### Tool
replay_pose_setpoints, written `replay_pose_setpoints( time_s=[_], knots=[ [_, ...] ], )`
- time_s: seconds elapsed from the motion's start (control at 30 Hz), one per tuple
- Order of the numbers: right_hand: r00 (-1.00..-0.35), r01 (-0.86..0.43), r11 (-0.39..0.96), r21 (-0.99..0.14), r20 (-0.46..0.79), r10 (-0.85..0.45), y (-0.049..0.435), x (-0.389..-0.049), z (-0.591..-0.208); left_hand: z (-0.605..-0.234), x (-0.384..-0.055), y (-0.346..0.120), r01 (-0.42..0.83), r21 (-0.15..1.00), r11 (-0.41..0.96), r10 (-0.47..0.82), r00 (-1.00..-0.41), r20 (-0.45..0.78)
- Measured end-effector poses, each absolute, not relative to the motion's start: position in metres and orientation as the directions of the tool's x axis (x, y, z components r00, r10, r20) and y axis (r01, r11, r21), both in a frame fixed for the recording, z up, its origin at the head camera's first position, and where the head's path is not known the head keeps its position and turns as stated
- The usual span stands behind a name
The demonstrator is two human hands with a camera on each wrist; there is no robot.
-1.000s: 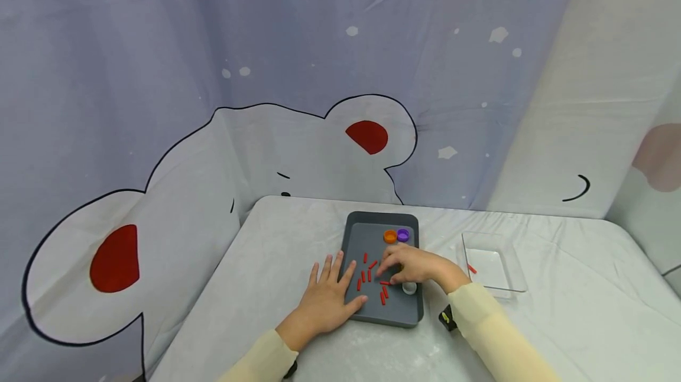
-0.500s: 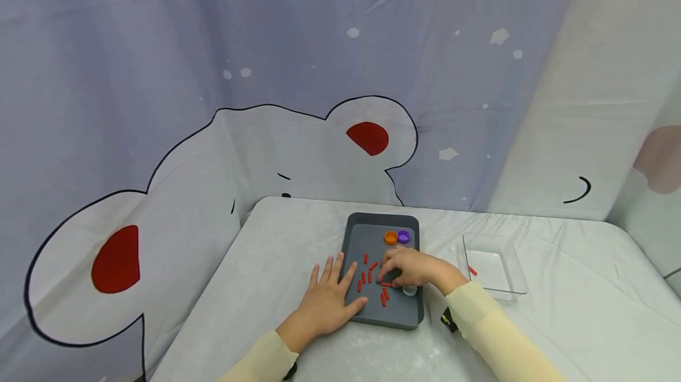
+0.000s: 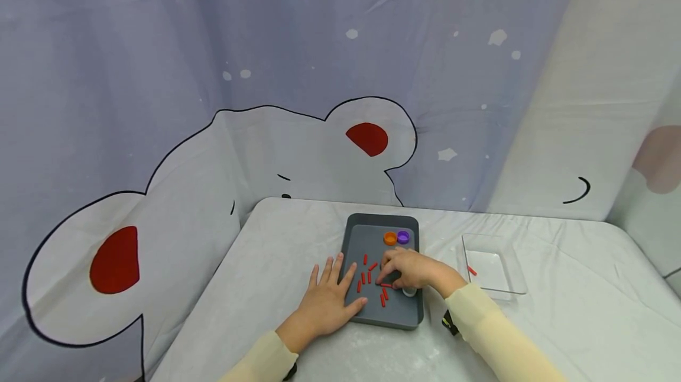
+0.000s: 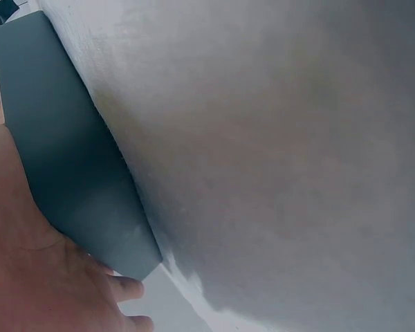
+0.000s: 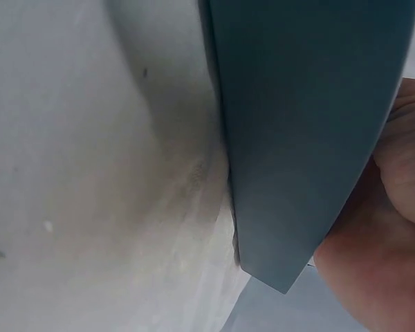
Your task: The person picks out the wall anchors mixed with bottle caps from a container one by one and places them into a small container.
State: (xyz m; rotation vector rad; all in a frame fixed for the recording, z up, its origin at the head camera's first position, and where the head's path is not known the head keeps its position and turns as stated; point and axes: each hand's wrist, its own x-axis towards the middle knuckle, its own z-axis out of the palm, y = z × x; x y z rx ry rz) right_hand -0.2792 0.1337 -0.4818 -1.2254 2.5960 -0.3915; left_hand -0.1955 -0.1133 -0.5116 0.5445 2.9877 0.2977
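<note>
My left hand rests over the left rim of a grey tray, with its fingers spread and straight. In the left wrist view that hand lies against the tray's outer wall. Inside the tray my right hand pinches a short red stick by its ends, between thumb and finger. Several other red sticks lie scattered around it on the tray floor. The right wrist view has only part of the right hand behind the tray wall; its fingertips are hidden there.
At the tray's far right sit an orange cap and a purple cap. A whitish round piece is partly covered by my right hand. Right of the tray stands a clear box with one red stick at its left side.
My right hand's fingertips have come down slightly and closed on the ends of the red stick. The left hand stays where it was.
</note>
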Motion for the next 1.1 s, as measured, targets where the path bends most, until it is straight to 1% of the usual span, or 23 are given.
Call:
replay_pose_setpoints(
  time_s=[0.2, 0.63, 0.93, 1.1],
  knots=[
    [-0.621, -0.717, 0.611, -0.335, -0.089, -0.779, 0.134, -0.278, -0.483, -0.511, -0.195, -0.113, 0.338, 0.216, 0.916, 0.356, -0.933, -0.05],
    [-0.601, -0.755, 0.578, -0.309, -0.025, -0.799, 0.136, -0.279, -0.487, -0.518, -0.197, -0.113, 0.333, 0.202, 0.921, 0.348, -0.937, -0.042],
    [-0.624, -0.751, 0.594, -0.288, 0.013, -0.782, 0.137, -0.281, -0.495, -0.515, -0.196, -0.113, 0.341, 0.202, 0.918, 0.355, -0.934, -0.035],
    [-0.619, -0.761, 0.583, -0.284, 0.049, -0.784, 0.138, -0.281, -0.496, -0.515, -0.195, -0.113, 0.344, 0.211, 0.915, 0.359, -0.933, -0.034]
  ],
)
